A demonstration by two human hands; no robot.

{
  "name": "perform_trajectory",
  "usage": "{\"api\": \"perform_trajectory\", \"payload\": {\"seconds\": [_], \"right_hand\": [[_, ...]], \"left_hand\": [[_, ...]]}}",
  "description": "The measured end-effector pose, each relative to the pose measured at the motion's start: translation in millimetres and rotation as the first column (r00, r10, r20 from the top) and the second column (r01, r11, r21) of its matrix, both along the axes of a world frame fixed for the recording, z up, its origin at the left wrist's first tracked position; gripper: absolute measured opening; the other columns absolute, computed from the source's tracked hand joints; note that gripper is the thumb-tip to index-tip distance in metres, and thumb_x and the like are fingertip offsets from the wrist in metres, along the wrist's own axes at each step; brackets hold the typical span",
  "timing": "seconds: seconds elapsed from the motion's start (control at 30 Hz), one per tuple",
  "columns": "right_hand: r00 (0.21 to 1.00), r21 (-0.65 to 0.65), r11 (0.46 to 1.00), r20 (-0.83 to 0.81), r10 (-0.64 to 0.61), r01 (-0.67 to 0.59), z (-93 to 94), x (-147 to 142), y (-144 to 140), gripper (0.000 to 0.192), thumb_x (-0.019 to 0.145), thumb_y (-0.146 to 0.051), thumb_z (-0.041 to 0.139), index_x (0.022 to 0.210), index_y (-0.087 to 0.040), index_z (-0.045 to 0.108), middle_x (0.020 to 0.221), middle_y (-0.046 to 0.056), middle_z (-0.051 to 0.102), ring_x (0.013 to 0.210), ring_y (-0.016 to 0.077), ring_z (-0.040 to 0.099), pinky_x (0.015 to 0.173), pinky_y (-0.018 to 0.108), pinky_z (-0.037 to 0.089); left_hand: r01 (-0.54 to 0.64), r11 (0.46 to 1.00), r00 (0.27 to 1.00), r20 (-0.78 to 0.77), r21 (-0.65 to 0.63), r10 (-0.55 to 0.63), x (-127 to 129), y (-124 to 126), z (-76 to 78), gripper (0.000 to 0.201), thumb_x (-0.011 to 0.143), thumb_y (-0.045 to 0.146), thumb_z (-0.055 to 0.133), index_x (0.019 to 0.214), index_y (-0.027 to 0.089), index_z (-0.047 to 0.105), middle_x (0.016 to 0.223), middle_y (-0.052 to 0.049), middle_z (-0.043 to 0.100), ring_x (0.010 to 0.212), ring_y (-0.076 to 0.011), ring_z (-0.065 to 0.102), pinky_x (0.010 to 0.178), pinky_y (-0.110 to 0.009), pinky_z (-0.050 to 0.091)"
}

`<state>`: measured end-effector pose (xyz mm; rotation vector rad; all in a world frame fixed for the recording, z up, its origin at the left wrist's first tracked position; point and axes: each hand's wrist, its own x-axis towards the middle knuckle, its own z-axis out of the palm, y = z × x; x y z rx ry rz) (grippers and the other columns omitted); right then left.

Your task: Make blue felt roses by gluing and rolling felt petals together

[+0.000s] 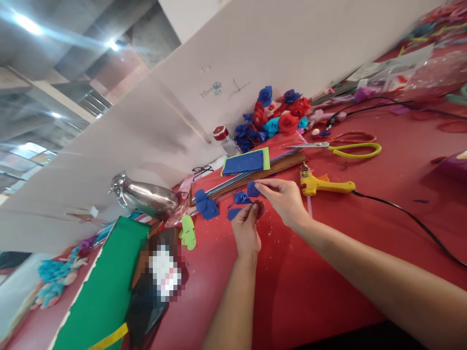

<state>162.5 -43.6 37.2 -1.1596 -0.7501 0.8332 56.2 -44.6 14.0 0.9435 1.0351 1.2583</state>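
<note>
A: Looking down from the head view, the right hand (284,199) pinches a small blue foam piece (253,189) between thumb and forefinger, just above the red bench (328,253). The left hand (246,228) has its fingertips closed together just below that piece; something small seems caught in that grip, but it is too hidden to tell what.

B: And around the hands?

A: Loose blue petals (206,204) lie to the left, with more blue scraps just beside the fingers. Behind them sits a stack of foam sheets (246,163), blue on green on top. A yellow glue gun (323,184) rests just right of the right hand, nozzle toward it, cord trailing away. Scissors (343,145) lie further back, and finished foam roses (279,116) are heaped by the white wall.

B: How would you handle the petal well?

A: I'd judge a light pinch at the edge is best, so the foam doesn't crease. Keep both hands close together and low over the bench, so the piece stays steady. Mind the glue gun's tip; it lies near the right wrist.

B: Anything else nearby?

A: A steel jug (146,197) on its side at left, and green sheet (105,287) below it.
</note>
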Motion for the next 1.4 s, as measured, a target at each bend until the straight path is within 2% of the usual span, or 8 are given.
{"api": "perform_trajectory", "payload": {"seconds": [0.2, 0.4, 0.7, 1.0, 1.4], "right_hand": [[0.999, -0.003, 1.000, 0.037, 0.002, -0.002, 0.4, -1.7, -2.2, 0.022, 0.073, -0.034, 0.066, 0.085, -0.020, 0.077, 0.085, 0.004, 0.077, 0.080, 0.0212, 0.071, 0.077, 0.033, 0.056], [0.991, 0.006, 1.000, 0.136, 0.002, -0.003, 2.7, -4.2, -6.4, 0.021, 0.076, -0.033, 0.063, 0.086, -0.022, 0.077, 0.085, 0.003, 0.077, 0.078, 0.0204, 0.070, 0.076, 0.032, 0.055], [0.990, -0.006, 1.000, 0.136, 0.023, -0.022, 3.0, -8.1, -9.1, 0.021, 0.076, -0.033, 0.062, 0.086, -0.022, 0.076, 0.083, 0.003, 0.077, 0.076, 0.0197, 0.070, 0.072, 0.030, 0.055], [0.990, -0.004, 0.998, 0.122, 0.065, -0.065, 1.4, -9.8, -9.0, 0.021, 0.077, -0.032, 0.059, 0.086, -0.020, 0.074, 0.080, 0.003, 0.075, 0.073, 0.0183, 0.069, 0.069, 0.028, 0.053], [0.994, 0.011, 0.998, 0.100, 0.054, -0.055, 5.4, -11.7, -11.9, 0.025, 0.078, -0.036, 0.058, 0.084, -0.017, 0.071, 0.075, 0.004, 0.073, 0.068, 0.0174, 0.067, 0.063, 0.027, 0.051]], "left_hand": [[0.011, 1.000, 1.000, 0.014, -0.011, -0.011, -0.2, 0.7, -0.2, 0.026, 0.058, 0.034, 0.081, 0.072, 0.015, 0.072, 0.073, -0.003, 0.072, 0.071, -0.0139, 0.067, 0.082, -0.034, 0.053], [0.018, 1.000, 1.000, -0.001, -0.002, -0.018, -0.4, 0.7, -0.7, 0.025, 0.060, 0.034, 0.080, 0.074, 0.015, 0.074, 0.077, -0.005, 0.073, 0.077, -0.0159, 0.067, 0.084, -0.035, 0.052], [-0.005, 1.000, 1.000, 0.015, -0.018, 0.005, 0.4, 1.9, -1.4, 0.019, 0.057, 0.030, 0.081, 0.067, 0.016, 0.073, 0.070, -0.001, 0.069, 0.066, -0.0105, 0.061, 0.075, -0.029, 0.051], [0.010, 1.000, 1.000, -0.012, -0.011, -0.010, -0.5, 2.2, -1.8, 0.015, 0.061, 0.029, 0.078, 0.068, 0.016, 0.073, 0.067, 0.000, 0.067, 0.065, -0.0104, 0.060, 0.073, -0.028, 0.048], [-0.023, 1.000, 1.000, 0.012, -0.022, 0.023, 1.1, -0.7, 1.1, 0.019, 0.057, 0.028, 0.080, 0.070, 0.015, 0.075, 0.065, -0.002, 0.069, 0.064, -0.0116, 0.061, 0.072, -0.027, 0.049]]}}
